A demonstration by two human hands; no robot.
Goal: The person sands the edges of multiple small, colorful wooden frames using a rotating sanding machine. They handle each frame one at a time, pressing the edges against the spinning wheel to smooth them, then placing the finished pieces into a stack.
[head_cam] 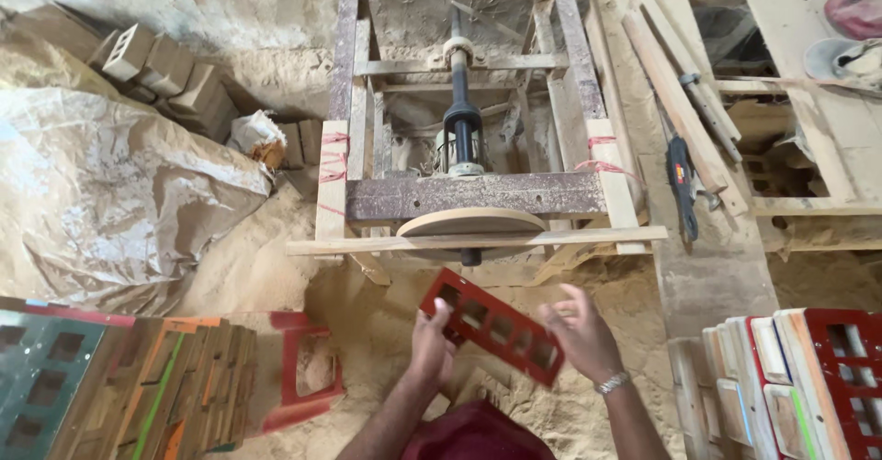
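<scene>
Holding a red slotted wooden panel (491, 328) just below the sanding disc (470, 224), left hand (432, 345) gripping its near end, right hand (581, 331) spread open beside its far end, with sanded pieces (156, 391) stacked left and painted panels (799, 377) waiting right

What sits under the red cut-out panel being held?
Under the red panel, gripped by the left hand with the right hand open beside it, lies sawdust-covered floor. The patch directly beneath it is hidden.
</scene>
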